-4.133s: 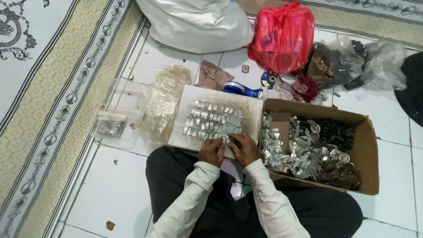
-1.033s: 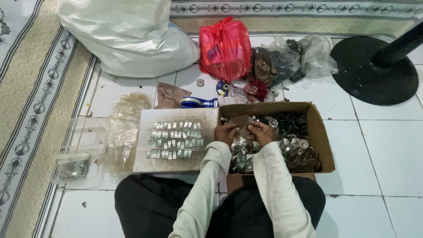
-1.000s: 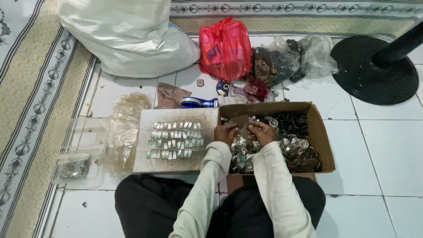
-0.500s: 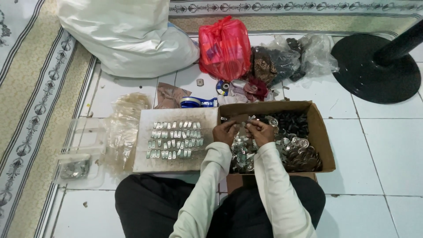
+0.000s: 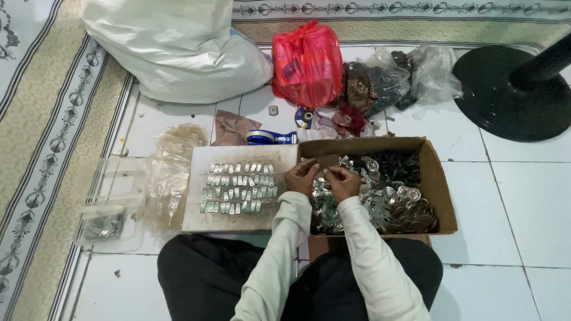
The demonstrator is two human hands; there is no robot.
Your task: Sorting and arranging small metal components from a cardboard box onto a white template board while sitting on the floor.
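Note:
I sit on a tiled floor. My left hand [image 5: 302,177] and my right hand [image 5: 341,180] meet over the left end of a brown cardboard box [image 5: 437,178] heaped with small shiny metal parts [image 5: 386,205] and black pieces [image 5: 397,166]. The fingertips of both hands pinch a small metal piece between them; it is too small to make out. To the left lies a white board [image 5: 196,217] with several rows of small metal plates [image 5: 238,187].
A big white sack [image 5: 172,47], a red plastic bag [image 5: 306,62] and clear bags [image 5: 404,77] lie behind. A blue tape dispenser [image 5: 267,138] sits by the board. A pile of clear bags [image 5: 169,169] and a plastic tub [image 5: 107,223] are at left. A black round stand base [image 5: 511,95] is at right.
Four seconds ago both hands rested on the white board. They have since moved right over the box, and in the last second they have stayed there, fingers working slightly.

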